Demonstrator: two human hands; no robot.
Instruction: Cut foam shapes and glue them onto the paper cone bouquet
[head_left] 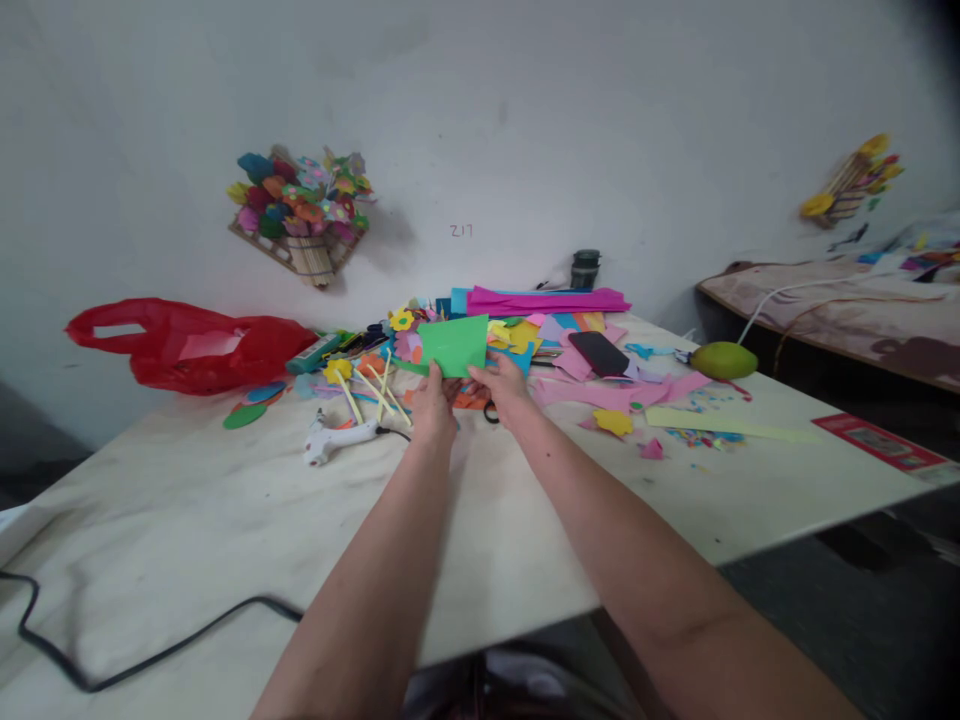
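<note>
A sheet of green paper [454,342] is held up between my two hands over the far middle of the table. My left hand [433,402] pinches its lower left edge. At the lower right corner, my right hand [502,385] grips the same sheet. Just left of my hands lies a white glue gun [337,438], near several pale yellow strips [349,397]. Under and behind the sheet is a heap of coloured paper pieces and paper flowers, partly hidden by it. A black ring-shaped handle [490,411] shows beside my right hand.
A red plastic bag [172,345] stands at the left. A black phone [598,354] rests on paper scraps at the right, near a yellow-green fruit [724,360]. Folded pink paper [547,301] lies by the wall. A black cable [150,656] crosses the front left of the table [247,540].
</note>
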